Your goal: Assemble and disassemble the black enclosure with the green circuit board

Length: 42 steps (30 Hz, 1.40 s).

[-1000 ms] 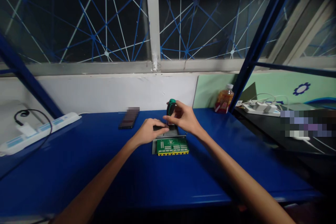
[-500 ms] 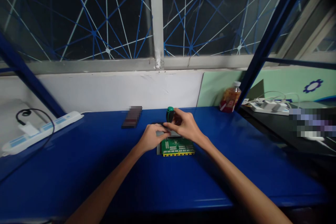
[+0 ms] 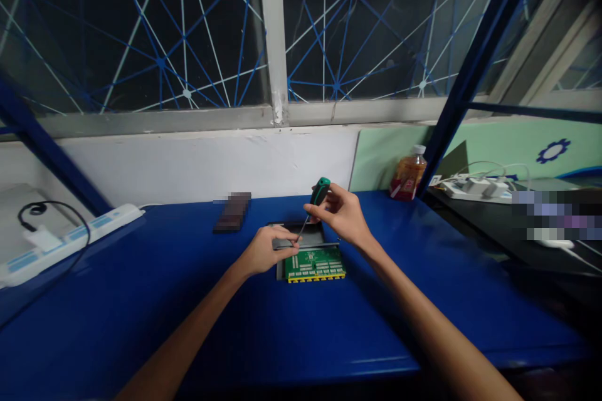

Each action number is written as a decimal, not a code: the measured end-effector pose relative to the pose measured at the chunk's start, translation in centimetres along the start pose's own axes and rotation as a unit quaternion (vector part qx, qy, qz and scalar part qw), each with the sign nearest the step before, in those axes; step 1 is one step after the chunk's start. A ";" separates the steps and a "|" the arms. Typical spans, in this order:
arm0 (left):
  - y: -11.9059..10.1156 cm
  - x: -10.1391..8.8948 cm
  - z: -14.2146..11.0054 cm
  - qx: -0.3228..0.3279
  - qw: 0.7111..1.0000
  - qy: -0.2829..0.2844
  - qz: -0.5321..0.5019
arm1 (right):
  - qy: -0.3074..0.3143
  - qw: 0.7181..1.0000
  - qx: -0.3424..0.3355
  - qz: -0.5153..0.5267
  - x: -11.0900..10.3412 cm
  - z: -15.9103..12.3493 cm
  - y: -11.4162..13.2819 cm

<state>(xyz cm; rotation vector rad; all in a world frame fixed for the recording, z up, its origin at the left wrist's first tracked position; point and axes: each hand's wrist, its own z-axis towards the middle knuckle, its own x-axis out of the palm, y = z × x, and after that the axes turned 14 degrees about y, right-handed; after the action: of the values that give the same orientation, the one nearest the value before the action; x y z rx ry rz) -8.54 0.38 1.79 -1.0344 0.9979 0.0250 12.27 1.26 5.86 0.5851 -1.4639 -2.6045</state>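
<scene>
My right hand [image 3: 345, 216] is closed around the green and black handle of a screwdriver [image 3: 320, 192]. The shaft slants down to the left, and its tip meets the fingers of my left hand [image 3: 262, 252]. Thumb and forefinger of the left hand come together around that tip; whatever sits between them is too small to make out. Below the tip lies a green circuit board [image 3: 317, 261] with a yellow connector strip along its near edge. A grey metal case [image 3: 312, 237] with a raised edge is behind and partly under the board, its left part covered by my left hand.
A dark, partly blurred-out flat object [image 3: 232, 213] lies left of the case on the blue table [image 3: 254, 338]. A white power strip [image 3: 101, 225] with a black cable is at the far left. A bottle [image 3: 409, 174] stands at the back right, near another power strip [image 3: 480, 188].
The screwdriver has gone from nearly upright to tilted, its handle now higher and further right. My right hand has moved right with it, uncovering more of the case. The view has shifted slightly.
</scene>
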 end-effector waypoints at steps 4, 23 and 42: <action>0.7 0.5 0.2 0.000 0.999 -0.041 0.010 | -0.012 1.000 -0.007 0.022 -0.1 0.0 -0.2; 0.1 0.2 0.2 0.013 0.999 -0.049 -0.014 | -0.038 0.999 -0.007 0.027 -0.1 -0.1 0.2; -0.2 0.3 0.2 0.011 0.999 -0.047 -0.021 | -0.022 1.000 -0.007 -0.002 0.1 -0.2 0.2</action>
<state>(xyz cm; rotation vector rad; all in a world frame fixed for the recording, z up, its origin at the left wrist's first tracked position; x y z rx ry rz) -8.13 0.25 1.75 -1.0243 0.8888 0.0280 12.18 1.00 5.91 0.5350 -1.4560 -2.6453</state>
